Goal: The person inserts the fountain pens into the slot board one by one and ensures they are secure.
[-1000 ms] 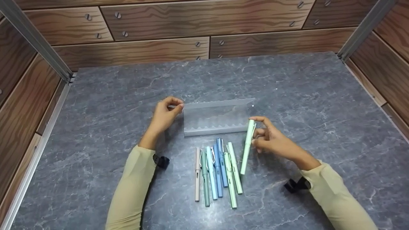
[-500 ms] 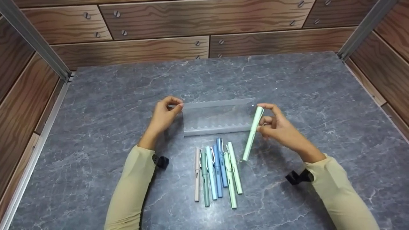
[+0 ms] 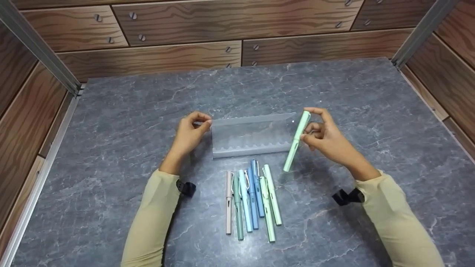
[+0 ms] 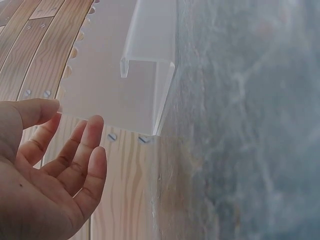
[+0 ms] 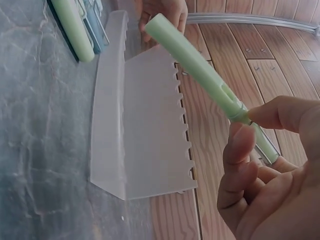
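Note:
A light green pen [image 3: 297, 141] with a clip is pinched in my right hand [image 3: 324, 138], tilted, its lower end over the front right corner of a clear plastic pen rack [image 3: 252, 151]. In the right wrist view the thumb and fingers grip the pen [image 5: 200, 70] around its middle. My left hand [image 3: 191, 132] pinches the rack's upper left corner between thumb and index finger. In the left wrist view its other fingers [image 4: 92, 130] spread loosely beside the rack's end [image 4: 107, 65]. Scalloped notches run along the rack's back and front edges.
Several pens lie side by side in front of the rack: a grey-brown pen [image 3: 229, 207], a dark green pen [image 3: 238, 211], blue ones and two light green ones [image 3: 272, 196]. Wood-patterned panels [image 3: 178, 26] and metal posts [image 3: 423, 33] border the grey marbled table [image 3: 111, 148].
My right hand has lifted the light green pen up and away from the row of pens, toward the rack's right end. The left hand stays at the rack's corner.

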`<state>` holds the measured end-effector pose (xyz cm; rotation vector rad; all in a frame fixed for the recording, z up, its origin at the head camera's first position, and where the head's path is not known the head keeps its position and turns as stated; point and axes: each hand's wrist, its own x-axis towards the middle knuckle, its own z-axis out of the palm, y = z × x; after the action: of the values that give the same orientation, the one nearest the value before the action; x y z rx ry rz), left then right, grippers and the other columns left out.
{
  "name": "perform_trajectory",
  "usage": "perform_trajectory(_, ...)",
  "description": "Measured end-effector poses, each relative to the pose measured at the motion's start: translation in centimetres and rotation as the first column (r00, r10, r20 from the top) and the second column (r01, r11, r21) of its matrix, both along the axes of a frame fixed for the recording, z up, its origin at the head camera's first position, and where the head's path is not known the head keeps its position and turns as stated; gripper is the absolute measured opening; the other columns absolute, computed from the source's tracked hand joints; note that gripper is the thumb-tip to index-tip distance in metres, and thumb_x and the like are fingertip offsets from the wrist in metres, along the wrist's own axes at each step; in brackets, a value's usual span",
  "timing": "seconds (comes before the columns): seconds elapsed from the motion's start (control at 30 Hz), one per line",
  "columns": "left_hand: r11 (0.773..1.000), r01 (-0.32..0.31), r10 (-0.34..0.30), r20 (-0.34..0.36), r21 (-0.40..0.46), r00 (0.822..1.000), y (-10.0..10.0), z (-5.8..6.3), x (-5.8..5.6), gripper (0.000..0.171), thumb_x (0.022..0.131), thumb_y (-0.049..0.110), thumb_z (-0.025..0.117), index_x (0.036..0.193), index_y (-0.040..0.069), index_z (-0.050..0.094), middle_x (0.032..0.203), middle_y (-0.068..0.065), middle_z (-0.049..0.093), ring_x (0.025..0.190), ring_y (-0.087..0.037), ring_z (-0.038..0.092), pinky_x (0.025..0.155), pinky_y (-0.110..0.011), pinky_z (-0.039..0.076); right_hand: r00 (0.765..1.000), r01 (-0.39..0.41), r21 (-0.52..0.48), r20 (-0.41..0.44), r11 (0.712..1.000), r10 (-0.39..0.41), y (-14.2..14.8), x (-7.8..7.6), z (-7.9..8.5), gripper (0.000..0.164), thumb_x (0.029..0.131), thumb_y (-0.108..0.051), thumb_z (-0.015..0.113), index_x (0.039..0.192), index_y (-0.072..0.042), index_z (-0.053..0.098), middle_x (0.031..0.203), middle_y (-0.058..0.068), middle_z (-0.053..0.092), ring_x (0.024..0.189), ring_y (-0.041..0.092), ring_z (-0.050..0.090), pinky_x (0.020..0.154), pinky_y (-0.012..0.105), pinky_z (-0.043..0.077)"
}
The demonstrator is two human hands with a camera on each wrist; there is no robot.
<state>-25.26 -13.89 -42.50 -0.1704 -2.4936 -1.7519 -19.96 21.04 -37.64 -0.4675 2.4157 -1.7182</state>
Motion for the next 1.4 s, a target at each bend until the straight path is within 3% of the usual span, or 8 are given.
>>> perform_trajectory(0.1, 1.0, 0.002, -0.002, -0.001, 0.021, 1.0, 0.1, -0.1, 0.0, 0.012, 0.092, 0.007, 0.062, 0.099, -0.002, 0.066, 0.103, -0.019, 0.067, 0.08, -0.029, 0.068, 0.067, -0.022, 0.054, 0.999, 0.02, 0.031, -0.038, 0.999, -0.019, -0.2, -0.4, 0.4, 0.063, 0.09, 0.006, 0.055, 0.143, -0.011, 0.025, 0.083, 0.003, 0.057, 0.055, 0.009, 0.049, 0.054, 0.021, 0.046)
perform_trajectory(0.2, 0.999, -0.001, 0.001, -0.01, 0.037, 1.0, 0.1, -0.1, -0.1, 0.011, 0.091, 0.006, 0.063, 0.098, -0.003, 0.066, 0.101, -0.02, 0.067, 0.078, -0.028, 0.068, 0.068, -0.025, 0.056, 0.997, 0.03, 0.04, -0.068, 0.999, -0.028, -0.5, -0.7, 0.6, 0.064, 0.09, 0.007, 0.056, 0.144, -0.01, 0.025, 0.083, 0.004, 0.057, 0.054, 0.01, 0.049, 0.052, 0.021, 0.046)
perform_trajectory(0.33, 0.999, -0.006, 0.007, -0.017, 0.038, 1.0, 0.1, -0.1, -0.1, 0.011, 0.091, 0.005, 0.063, 0.098, -0.003, 0.066, 0.101, -0.019, 0.067, 0.075, -0.023, 0.067, 0.067, -0.021, 0.054, 0.995, 0.047, 0.045, -0.088, 0.998, -0.043, -0.9, -0.9, 0.6, 0.065, 0.089, 0.007, 0.057, 0.144, -0.009, 0.026, 0.082, 0.003, 0.057, 0.053, 0.01, 0.05, 0.051, 0.02, 0.046)
perform_trajectory(0.47, 0.999, -0.008, 0.009, -0.007, 0.036, 1.0, 0.1, -0.2, -0.1, 0.011, 0.091, 0.005, 0.063, 0.098, -0.003, 0.066, 0.101, -0.02, 0.067, 0.077, -0.029, 0.068, 0.065, -0.019, 0.053, 0.991, 0.074, 0.05, -0.117, 0.996, -0.068, -1.1, -1.3, 0.6, 0.065, 0.089, 0.008, 0.057, 0.145, -0.007, 0.027, 0.081, 0.001, 0.056, 0.053, 0.008, 0.049, 0.05, 0.02, 0.046)
perform_trajectory(0.67, 0.999, -0.006, 0.006, 0.021, 0.035, 1.0, 0.1, 0.0, 0.0, 0.013, 0.092, 0.008, 0.062, 0.1, -0.002, 0.066, 0.102, -0.018, 0.067, 0.085, -0.036, 0.068, 0.072, -0.03, 0.057, 0.974, 0.121, 0.099, -0.205, 0.988, -0.098, -1.2, -1.9, 0.7, 0.065, 0.089, 0.007, 0.058, 0.145, -0.009, 0.029, 0.081, 0.002, 0.055, 0.052, 0.003, 0.044, 0.048, 0.019, 0.041)
perform_trajectory(0.9, 1.0, -0.004, 0.003, 0.033, 0.031, 0.999, 0.1, 0.0, 0.0, 0.014, 0.093, 0.009, 0.061, 0.101, -0.002, 0.065, 0.103, -0.018, 0.066, 0.087, -0.04, 0.068, 0.073, -0.032, 0.057, 0.945, 0.163, 0.187, -0.312, 0.969, -0.099, -1.1, -2.5, 0.7, 0.064, 0.09, 0.004, 0.058, 0.145, -0.009, 0.03, 0.082, 0.002, 0.055, 0.054, 0.004, 0.043, 0.051, 0.018, 0.039)
perform_trajectory(1.17, 0.999, 0.004, -0.005, 0.014, 0.053, 1.0, 0.2, 0.0, -0.1, 0.013, 0.093, 0.007, 0.062, 0.1, -0.003, 0.065, 0.103, -0.019, 0.066, 0.085, -0.038, 0.067, 0.079, -0.042, 0.058, 0.932, 0.219, 0.25, -0.339, 0.943, -0.126, -1.1, -3.0, 0.8, 0.062, 0.092, 0.001, 0.058, 0.146, -0.012, 0.03, 0.084, 0.008, 0.058, 0.056, 0.005, 0.048, 0.053, 0.018, 0.041)
perform_trajectory(1.4, 0.999, -0.013, 0.012, 0.024, 0.051, 1.0, 0.2, -0.1, 0.0, 0.012, 0.092, 0.006, 0.061, 0.099, -0.003, 0.065, 0.101, -0.019, 0.066, 0.082, -0.035, 0.067, 0.078, -0.041, 0.058, 0.912, 0.269, 0.331, -0.388, 0.905, -0.129, -1.0, -3.5, 0.4, 0.062, 0.093, -0.005, 0.059, 0.147, -0.013, 0.029, 0.088, 0.008, 0.061, 0.056, 0.007, 0.047, 0.051, 0.02, 0.039)
